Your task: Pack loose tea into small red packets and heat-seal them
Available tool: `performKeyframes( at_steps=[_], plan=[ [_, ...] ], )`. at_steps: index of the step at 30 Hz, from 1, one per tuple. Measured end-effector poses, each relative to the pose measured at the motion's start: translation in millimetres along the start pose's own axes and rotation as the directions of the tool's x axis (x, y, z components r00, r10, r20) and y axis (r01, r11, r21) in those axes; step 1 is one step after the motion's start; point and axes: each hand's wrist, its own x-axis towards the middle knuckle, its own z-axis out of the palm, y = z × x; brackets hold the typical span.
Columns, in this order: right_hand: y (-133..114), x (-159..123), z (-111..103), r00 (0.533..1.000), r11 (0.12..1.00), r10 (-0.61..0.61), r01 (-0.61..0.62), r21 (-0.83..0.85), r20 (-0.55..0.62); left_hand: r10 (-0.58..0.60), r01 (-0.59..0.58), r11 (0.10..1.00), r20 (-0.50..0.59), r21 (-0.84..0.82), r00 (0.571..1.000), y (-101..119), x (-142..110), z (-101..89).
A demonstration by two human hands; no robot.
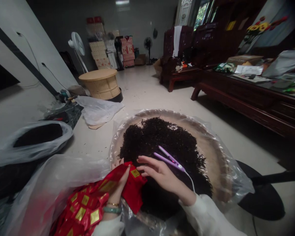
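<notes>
My left hand (pixel 123 178), with a green bangle at the wrist, is closed on red packets (pixel 135 183) with gold labels, above the near edge of a round tray. My right hand (pixel 159 172) is beside the packet's upper right side, fingers extended and slightly curled, holding nothing I can see. Just beyond it a purple mini flat iron (pixel 170 160) with a white cord lies on a heap of dark dried leaves (pixel 162 134), its plates apart. The heap lies in the plastic-lined woven tray (pixel 218 154). Many more red packets (pixel 81 209) fill a clear bag under my left forearm.
At the left stands a plastic bag (pixel 66 131) of dark leaves. A round wooden drum-shaped table (pixel 98 75) and a plastic sheet (pixel 98 109) are beyond it. A dark wooden table (pixel 248 101) runs along the right; a black round base (pixel 265 200) stands near the tray.
</notes>
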Motion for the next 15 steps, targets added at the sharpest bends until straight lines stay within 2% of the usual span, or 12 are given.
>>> performKeyframes(
  at_steps=[2, 6, 10, 15],
  plan=[
    [5, 2, 1, 1.0, 1.0, 0.002, -0.002, 0.021, -0.021, -0.048, 0.043, 0.995, 0.046, 0.09, 0.998, 1, -1, 1.4],
    [23, -4, -23, 0.989, 0.994, 0.086, -0.094, -0.061, -0.116, -0.074, 0.042, 0.974, 0.143, 0.221, 0.987, 8, 1, -2.5],
    [38, -14, -40, 0.984, 0.981, 0.119, -0.138, -0.139, -0.133, -0.046, 0.013, 0.977, 0.148, 0.215, 0.988, 10, 3, -7.8],
    [46, -17, -41, 0.984, 0.97, 0.096, -0.126, -0.208, -0.147, 0.034, -0.052, 0.989, 0.134, 0.138, 0.99, 10, 5, -14.7]
  ],
)
